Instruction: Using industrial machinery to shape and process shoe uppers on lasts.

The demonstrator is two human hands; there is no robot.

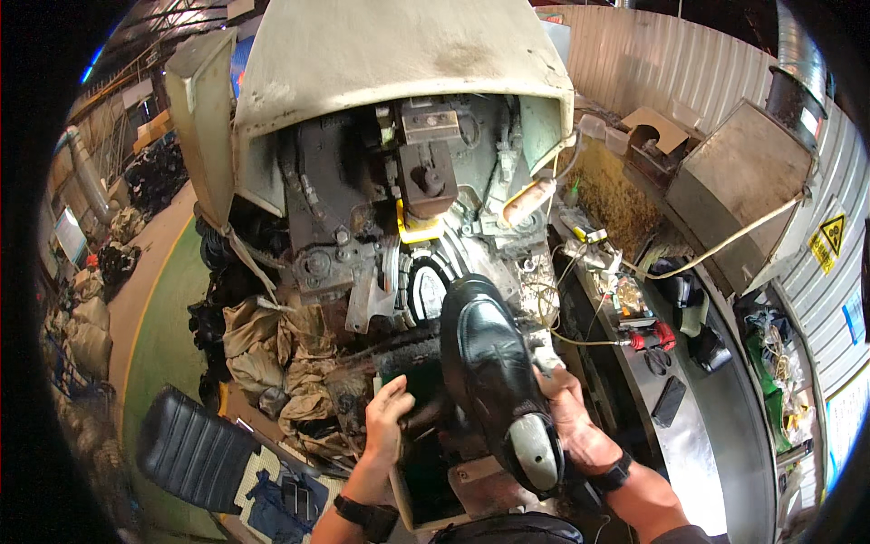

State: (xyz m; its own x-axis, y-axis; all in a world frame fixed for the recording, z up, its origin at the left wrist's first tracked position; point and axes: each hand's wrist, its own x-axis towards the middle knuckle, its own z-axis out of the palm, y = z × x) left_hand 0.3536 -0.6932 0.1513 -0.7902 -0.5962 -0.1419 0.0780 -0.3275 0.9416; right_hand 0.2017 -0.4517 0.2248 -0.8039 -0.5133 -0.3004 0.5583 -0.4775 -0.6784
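Observation:
A glossy black leather shoe (489, 349) is tilted in front of the machine, toe away from me. At its near end, a grey plate (532, 453) with a small hole shows in the opening, apparently the top of a last. My right hand (569, 412) is closed against the shoe's right side, some fingers hidden behind it. To the left, apart from the shoe, my left hand (388, 422) is partly curled with thumb and fingers a little apart, nothing visible in it. Beyond the toe sits the machine's clamp area (430, 286), with a yellow-edged part (419, 227) above.
A large cream machine hood (408, 45) overhangs the work. Crumpled tan cloth (281, 363) lies left, above a black chair (195, 449). On the right, a metal bench (684, 444) bears a black phone-like object (669, 402), a red-and-black connector (652, 336) and black shoes (707, 347).

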